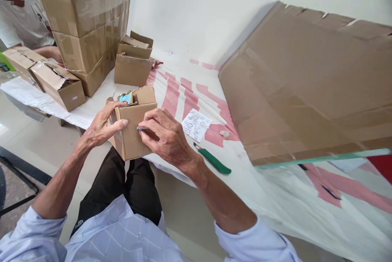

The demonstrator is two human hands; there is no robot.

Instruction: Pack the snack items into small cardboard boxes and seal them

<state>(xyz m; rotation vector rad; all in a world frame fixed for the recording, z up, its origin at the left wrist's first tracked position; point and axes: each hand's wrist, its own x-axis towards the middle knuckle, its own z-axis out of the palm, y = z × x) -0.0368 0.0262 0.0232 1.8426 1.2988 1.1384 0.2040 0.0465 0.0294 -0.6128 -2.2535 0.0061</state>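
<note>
Left hand (107, 126) grips a corner of the open carton (133, 125), thumb on its side. Right hand (167, 137) pinches a small flat piece (142, 128); can't tell if it touches cardboard. Carton's at the table's (241, 182) near edge, above my lap (142, 182): slack left grip could tip it. Loose pinch drops the piece. Green knife (212, 159) nearby; a careless elbow could knock it.

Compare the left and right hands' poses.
The left hand is spread at a corner of the cardboard box; the right hand is curled. The left hand has its thumb against the box; the right hand pinches a small greyish item. Both are bare and at the same box.
</note>
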